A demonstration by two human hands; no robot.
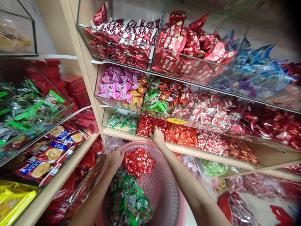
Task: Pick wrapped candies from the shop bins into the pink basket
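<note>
My left hand (pixel 115 157) is closed over the left rim of a pink plastic basket (pixel 172 188). Inside the basket lie a heap of red-wrapped candies (pixel 139 161) and, nearer to me, a larger heap of clear-and-green-wrapped candies (pixel 131 197). My right hand (pixel 157 135) reaches past the basket's far rim to the front edge of a low shelf bin holding red-wrapped candies (pixel 147 124). Its fingers are curled at the bin, and whatever may be in them is hidden.
Left of that bin are green-wrapped candies (pixel 122 121); to its right, orange-red candies (pixel 184 135). Clear-fronted bins above hold pink packets (pixel 117 83) and large red packets (pixel 172 37). A wooden side shelf (pixel 61 175) bounds the left. Bagged sweets (pixel 237 207) lie at lower right.
</note>
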